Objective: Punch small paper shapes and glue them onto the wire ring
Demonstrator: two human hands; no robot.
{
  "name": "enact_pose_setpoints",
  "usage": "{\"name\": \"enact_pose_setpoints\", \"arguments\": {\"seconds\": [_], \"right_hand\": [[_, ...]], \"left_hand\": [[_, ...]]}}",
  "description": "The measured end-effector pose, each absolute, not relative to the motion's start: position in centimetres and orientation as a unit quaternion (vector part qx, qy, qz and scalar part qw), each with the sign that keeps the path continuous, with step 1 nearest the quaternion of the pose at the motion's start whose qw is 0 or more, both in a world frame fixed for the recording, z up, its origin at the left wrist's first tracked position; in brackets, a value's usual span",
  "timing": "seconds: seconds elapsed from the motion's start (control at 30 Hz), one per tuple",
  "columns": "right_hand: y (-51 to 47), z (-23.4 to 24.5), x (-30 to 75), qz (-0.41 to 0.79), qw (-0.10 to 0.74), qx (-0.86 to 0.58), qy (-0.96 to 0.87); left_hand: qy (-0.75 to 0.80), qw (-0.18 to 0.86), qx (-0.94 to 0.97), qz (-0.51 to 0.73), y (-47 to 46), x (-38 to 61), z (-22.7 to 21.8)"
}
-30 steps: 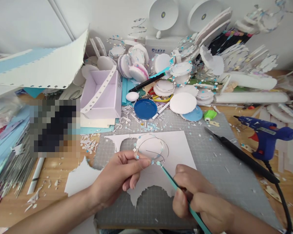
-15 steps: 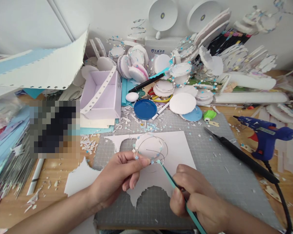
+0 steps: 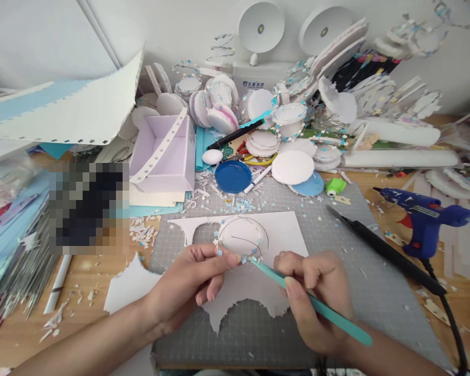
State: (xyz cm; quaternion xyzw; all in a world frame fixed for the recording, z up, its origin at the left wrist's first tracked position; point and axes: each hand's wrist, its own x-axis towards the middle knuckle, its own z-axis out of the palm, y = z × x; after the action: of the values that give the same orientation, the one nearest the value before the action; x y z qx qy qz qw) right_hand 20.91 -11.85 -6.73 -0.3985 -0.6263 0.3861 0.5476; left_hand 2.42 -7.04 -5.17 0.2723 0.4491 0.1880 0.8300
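shows a thin wire coil [image 3: 243,238] with small blue flowers [image 3: 220,253], held above the desk [image 3: 468,305], inward from the middle of its near edge. pinches it in the left hand [image 3: 198,277] between thumb and fingertips, remaining fingers loosely curled. holds teal tweezers [image 3: 325,309] in the right hand [image 3: 317,297], fingers mostly folded in, with tips at the coil. beneath: white sheet [image 3: 288,232], gray cutting mat [image 3: 337,271].

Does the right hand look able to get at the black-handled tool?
Probably yes: mainly cutting mat lies between the right hand and the black-handled tool, though that hand would likely need to set down the teal tweezers first.
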Motion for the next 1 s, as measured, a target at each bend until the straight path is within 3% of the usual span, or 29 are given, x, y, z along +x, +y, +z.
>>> {"name": "enact_pose_setpoints", "arguments": {"seconds": [0.83,1.0], "right_hand": [[-11.8,-6.6,22.3,0.483,0.576,-0.399,-0.526],[-10.3,-4.9,24.0,0.424,0.575,-0.463,-0.524]], "left_hand": [[0.413,0.857,0.219,0.216,-6.8,2.2,-5.1],[0.437,0.828,0.256,0.239,-6.7,2.0,-5.2]]}}
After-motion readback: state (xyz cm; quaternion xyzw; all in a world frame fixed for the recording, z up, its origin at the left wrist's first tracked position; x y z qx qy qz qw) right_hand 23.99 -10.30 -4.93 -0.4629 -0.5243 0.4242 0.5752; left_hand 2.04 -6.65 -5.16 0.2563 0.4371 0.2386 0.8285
